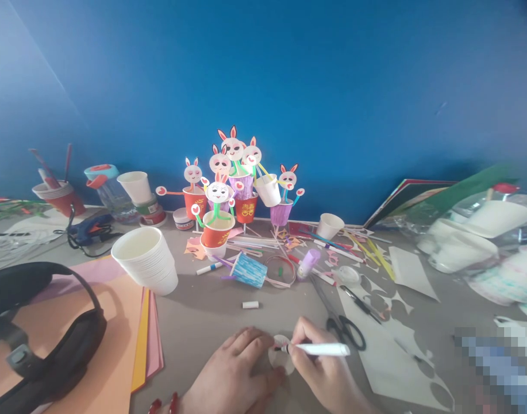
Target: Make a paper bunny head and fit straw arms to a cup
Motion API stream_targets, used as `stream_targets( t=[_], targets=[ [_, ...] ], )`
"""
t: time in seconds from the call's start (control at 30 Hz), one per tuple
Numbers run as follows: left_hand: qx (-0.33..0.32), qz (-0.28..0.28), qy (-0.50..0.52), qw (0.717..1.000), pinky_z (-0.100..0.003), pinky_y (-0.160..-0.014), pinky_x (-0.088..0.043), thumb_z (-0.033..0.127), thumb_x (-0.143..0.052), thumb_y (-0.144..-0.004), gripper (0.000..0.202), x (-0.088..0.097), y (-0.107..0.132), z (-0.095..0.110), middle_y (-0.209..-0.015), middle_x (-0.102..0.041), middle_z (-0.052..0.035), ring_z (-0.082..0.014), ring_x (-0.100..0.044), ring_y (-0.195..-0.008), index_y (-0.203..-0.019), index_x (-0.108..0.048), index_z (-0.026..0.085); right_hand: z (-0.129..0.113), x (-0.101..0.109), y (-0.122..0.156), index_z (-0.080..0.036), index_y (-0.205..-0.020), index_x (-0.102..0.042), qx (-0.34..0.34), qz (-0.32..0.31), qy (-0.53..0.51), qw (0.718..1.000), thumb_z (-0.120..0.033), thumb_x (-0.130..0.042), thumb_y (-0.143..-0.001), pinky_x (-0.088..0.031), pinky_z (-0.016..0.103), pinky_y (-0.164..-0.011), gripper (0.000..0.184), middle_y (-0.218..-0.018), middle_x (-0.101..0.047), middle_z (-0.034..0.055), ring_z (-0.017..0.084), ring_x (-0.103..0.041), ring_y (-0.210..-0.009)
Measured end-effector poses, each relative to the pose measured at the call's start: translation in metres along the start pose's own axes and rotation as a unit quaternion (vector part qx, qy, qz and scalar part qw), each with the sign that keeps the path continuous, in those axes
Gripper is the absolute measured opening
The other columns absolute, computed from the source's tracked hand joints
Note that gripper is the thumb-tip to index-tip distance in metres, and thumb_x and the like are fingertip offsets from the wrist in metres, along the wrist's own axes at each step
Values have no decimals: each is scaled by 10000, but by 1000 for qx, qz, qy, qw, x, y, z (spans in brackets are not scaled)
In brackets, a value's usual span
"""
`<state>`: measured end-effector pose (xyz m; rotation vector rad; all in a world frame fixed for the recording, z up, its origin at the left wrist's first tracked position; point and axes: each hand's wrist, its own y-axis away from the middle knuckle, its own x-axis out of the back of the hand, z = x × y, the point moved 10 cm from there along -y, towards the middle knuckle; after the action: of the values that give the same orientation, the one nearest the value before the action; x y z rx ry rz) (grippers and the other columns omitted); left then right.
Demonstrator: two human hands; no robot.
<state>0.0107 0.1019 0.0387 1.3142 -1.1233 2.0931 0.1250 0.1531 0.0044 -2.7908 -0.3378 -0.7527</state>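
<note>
A small round white paper disc (282,356) lies on the table between my hands. My left hand (235,374) rests palm down, fingers laid out, with its fingertips and thumb at the left edge of the disc. A white marker (321,349) is pinched in my right hand (321,365), its dark tip on the disc near the left edge. Small reddish marks show by the tip. Beyond my hands lies a white marker cap (250,305). Black-handled scissors (346,332) lie just past my right hand.
Rabbit-faced paper cup figures (219,195) stand by the blue wall. Stacked white cups (146,259), coloured paper (116,339) and a black headset (73,339) are at left. A blue-striped cup (249,270) lies mid-table. Cut paper sheets (392,345) and bagged cups (465,244) occupy the right.
</note>
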Motion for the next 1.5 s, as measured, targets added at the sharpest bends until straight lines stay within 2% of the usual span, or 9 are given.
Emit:
stream_targets(
  t=[0.13, 0.3, 0.6, 0.9, 1.13, 1.23, 1.3, 1.4, 1.5],
  targets=[
    [2, -3, -3, 1000, -384, -876, -598, 260, -552, -965, 222, 1, 0, 0, -1200, -662, -78, -249, -608, -1116, -1147, -677, 289, 1, 5, 2, -245, -673, -388, 6, 24, -9, 1000, -222, -495, -881, -323, 229, -498, 235, -573, -378, -76, 129, -388, -512],
    [1, -11, 2, 1000, -374, -875, -602, 269, -566, -950, 261, -1, 2, -1, -1208, -667, -71, -251, -619, -1120, -1191, -660, 304, 5, 13, 6, -239, -701, -441, 17, 51, -95, 994, -308, -484, -951, -367, 232, -502, 263, -620, -433, -54, 137, -431, -532],
    [-9, -12, -12, 1000, -389, -845, -611, 284, -605, -919, 278, -6, 4, -2, -1232, -663, -64, -269, -625, -1107, -1192, -644, 312, 13, 14, 8, -229, -760, -508, -74, 41, -143, 986, -570, -484, -964, -393, 243, -520, 398, -616, -442, -53, 141, -444, -540],
    [-12, -8, -26, 1000, -381, -901, -592, 296, -641, -919, 263, -13, 8, -4, -1256, -638, -60, -259, -600, -1150, -1180, -649, 323, 17, 23, 11, -232, -916, -567, -62, 72, -150, 984, -511, -540, -954, -412, 232, -528, 283, -700, -523, -30, 145, -482, -579],
    [-18, 20, -66, 997, -336, -848, -615, 359, -636, -926, 267, -19, 13, -7, -1198, -657, -43, -240, -639, -1095, -1192, -647, 350, 10, 33, 10, -219, -773, -585, -60, 109, -156, 980, -430, -629, -868, -314, 237, -493, 236, -614, -455, -59, 124, -379, -518],
    [-27, 36, -74, 996, -327, -850, -612, 351, -629, -930, 248, -20, 14, -7, -1191, -660, -38, -235, -644, -1082, -1176, -658, 353, 5, 23, 11, -216, -708, -552, -85, 64, -165, 981, -354, -630, -829, -280, 236, -499, 199, -567, -434, -70, 114, -353, -503],
    [-34, 44, -73, 996, -333, -858, -607, 361, -641, -920, 241, -19, 14, -6, -1193, -659, -42, -241, -639, -1081, -1159, -666, 350, 3, 14, 12, -220, -750, -542, -113, 25, -175, 978, -319, -600, -832, -275, 233, -498, 142, -552, -446, -78, 109, -351, -495],
    [-35, 34, -76, 996, -315, -871, -598, 347, -613, -941, 248, -17, 12, -6, -1196, -666, -41, -230, -635, -1092, -1185, -660, 349, -1, 7, 13, -224, -822, -519, -129, -14, -172, 977, -324, -574, -854, -281, 230, -493, 118, -586, -522, -68, 104, -376, -494],
    [-44, 20, -86, 995, -314, -870, -605, 348, -581, -961, 250, -13, 9, -3, -1193, -687, -42, -227, -651, -1092, -1198, -660, 348, 0, 6, 15, -223, -780, -497, -128, -31, -150, 980, -339, -578, -867, -288, 233, -501, 166, -594, -509, -64, 103, -379, -506]
  ],
)
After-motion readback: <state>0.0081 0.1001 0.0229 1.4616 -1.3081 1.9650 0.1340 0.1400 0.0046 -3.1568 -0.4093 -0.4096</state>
